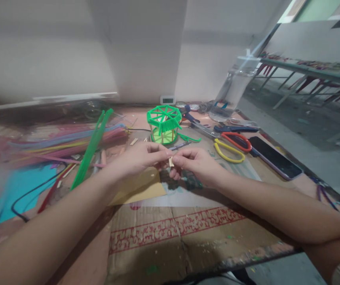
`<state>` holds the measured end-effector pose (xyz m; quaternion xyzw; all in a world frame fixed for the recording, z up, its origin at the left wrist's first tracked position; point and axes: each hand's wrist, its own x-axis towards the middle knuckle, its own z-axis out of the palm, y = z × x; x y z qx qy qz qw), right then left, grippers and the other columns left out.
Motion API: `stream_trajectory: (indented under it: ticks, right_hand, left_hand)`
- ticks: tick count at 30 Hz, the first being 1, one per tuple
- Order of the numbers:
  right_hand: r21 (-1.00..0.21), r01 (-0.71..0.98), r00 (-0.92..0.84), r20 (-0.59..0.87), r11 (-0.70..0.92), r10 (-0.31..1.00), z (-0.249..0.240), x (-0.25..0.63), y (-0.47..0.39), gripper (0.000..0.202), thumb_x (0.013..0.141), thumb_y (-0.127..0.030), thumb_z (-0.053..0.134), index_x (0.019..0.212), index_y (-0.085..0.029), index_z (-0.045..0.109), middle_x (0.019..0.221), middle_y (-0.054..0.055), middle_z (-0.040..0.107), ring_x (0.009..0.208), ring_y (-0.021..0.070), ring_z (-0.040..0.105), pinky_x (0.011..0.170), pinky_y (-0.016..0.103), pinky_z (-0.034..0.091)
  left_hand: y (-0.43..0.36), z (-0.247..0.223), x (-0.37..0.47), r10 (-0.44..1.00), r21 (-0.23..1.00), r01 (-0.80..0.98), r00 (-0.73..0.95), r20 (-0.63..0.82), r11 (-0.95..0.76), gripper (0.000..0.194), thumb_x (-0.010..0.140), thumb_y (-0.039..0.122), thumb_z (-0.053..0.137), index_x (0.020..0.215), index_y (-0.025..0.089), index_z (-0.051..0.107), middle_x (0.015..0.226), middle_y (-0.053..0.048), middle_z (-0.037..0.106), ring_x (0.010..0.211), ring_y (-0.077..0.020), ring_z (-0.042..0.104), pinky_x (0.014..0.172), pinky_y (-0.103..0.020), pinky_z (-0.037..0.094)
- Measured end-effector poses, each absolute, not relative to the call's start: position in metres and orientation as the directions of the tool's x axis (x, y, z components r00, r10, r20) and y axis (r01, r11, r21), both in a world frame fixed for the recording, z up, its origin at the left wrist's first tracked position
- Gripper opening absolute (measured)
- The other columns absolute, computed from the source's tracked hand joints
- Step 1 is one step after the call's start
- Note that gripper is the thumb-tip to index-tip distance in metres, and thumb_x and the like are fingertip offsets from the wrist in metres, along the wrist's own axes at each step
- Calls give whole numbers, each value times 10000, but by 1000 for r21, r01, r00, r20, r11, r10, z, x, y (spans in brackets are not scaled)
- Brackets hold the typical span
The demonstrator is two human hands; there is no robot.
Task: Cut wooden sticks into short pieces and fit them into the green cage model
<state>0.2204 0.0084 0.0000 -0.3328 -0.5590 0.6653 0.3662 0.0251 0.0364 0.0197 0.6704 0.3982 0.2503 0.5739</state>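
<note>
Near the middle of the table my left hand (146, 159) and my right hand (196, 163) meet, fingertips pinched together. Between them is a small pale piece (171, 162), which looks like a short bit of wooden stick; both hands seem to grip it. Just behind the hands stands a small round frame (164, 123) with bright green fuzzy spokes on top, thin posts and a green base. A silver pen-like tool (180, 145) lies between that frame and my fingers. Beneath the hands are a yellow sheet (141, 186) and a whitish printed sheet.
Green pipe cleaners (91, 152) and blurred coloured bundles lie left, beside blue paper (29, 190). To the right are red-and-yellow-handled scissors (229, 151), a phone (275, 157), a glue gun (196, 120) and a clear bottle (232, 89). Patterned cardboard (175, 229) covers the front.
</note>
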Motion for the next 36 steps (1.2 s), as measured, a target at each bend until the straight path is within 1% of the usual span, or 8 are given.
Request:
stream_trajectory:
  ticks: [7, 10, 16, 19, 26, 31, 33, 36]
  right_hand:
    - [-996, 54, -447, -83, -65, 891, -3, 222, 19, 257, 753, -387, 809, 778, -162, 688, 608, -33, 618, 526, 71, 524, 496, 208, 409]
    - [-995, 65, -467, -101, -80, 879, -2, 222, 23, 222, 763, -348, 793, 794, -165, 671, 651, -18, 646, 558, 79, 551, 526, 214, 432]
    - [-965, 263, -557, -139, 15, 819, -1, 208, 11, 148, 852, -297, 673, 801, -170, 617, 733, 20, 700, 604, 106, 611, 574, 233, 466]
    - [-854, 454, -566, -57, 253, 823, 3, 196, 5, 106, 874, -211, 625, 777, -169, 629, 726, 18, 696, 645, 123, 613, 597, 239, 445]
    - [-556, 638, -643, -4, 533, 766, 14, 180, 11, 84, 872, -164, 622, 806, -154, 674, 672, 7, 664, 581, 113, 546, 553, 230, 343]
    - [-456, 521, -626, 371, 722, 686, 10, 180, 6, 184, 950, -287, 578, 913, -166, 712, 807, 60, 714, 708, 163, 606, 662, 276, 422]
    - [-512, 424, -562, 498, 747, 660, 7, 179, 3, 193, 957, -318, 588, 992, -193, 730, 900, 68, 735, 792, 178, 638, 743, 299, 462]
    - [-650, 284, -489, 534, 705, 690, 6, 174, 1, 164, 937, -324, 633, 1010, -245, 756, 924, 43, 741, 830, 179, 655, 794, 316, 492]
  left_hand:
    - [39, 39, 12, 857, 851, 490, 506, -98, -192, 283, 809, 461, 670, 842, 185, 722, 803, -18, 727, 739, -147, 645, 677, -258, 470]
    - [39, 50, -1, 847, 755, 605, 516, -131, -252, 275, 813, 461, 658, 866, 202, 734, 784, -13, 744, 717, -157, 673, 637, -251, 472]
    - [20, 23, -12, 867, 780, 550, 497, -20, -298, 218, 802, 343, 621, 916, 188, 724, 850, -24, 759, 765, -173, 688, 683, -261, 504]
    - [7, 10, -13, 874, 783, 530, 485, 36, -326, 286, 821, 285, 577, 1048, 207, 733, 956, -32, 777, 839, -192, 700, 738, -279, 512]
    - [-9, 15, -26, 908, 694, 641, 415, 47, -329, 249, 872, 321, 558, 904, 236, 790, 963, -25, 795, 924, -234, 689, 789, -297, 488]
    - [-2, 7, -37, 926, 927, 360, 374, -41, -105, 252, 852, 403, 633, 894, 185, 752, 729, -15, 713, 664, -155, 615, 621, -255, 452]
    - [-1, 4, -36, 895, 990, 120, 430, -121, 76, 245, 795, 408, 714, 817, 164, 716, 684, -4, 666, 612, -120, 577, 606, -241, 456]
    - [-4, 6, -32, 847, 964, -122, 512, -144, 237, 276, 707, 394, 814, 733, 156, 675, 663, 10, 628, 585, -90, 547, 600, -225, 463]
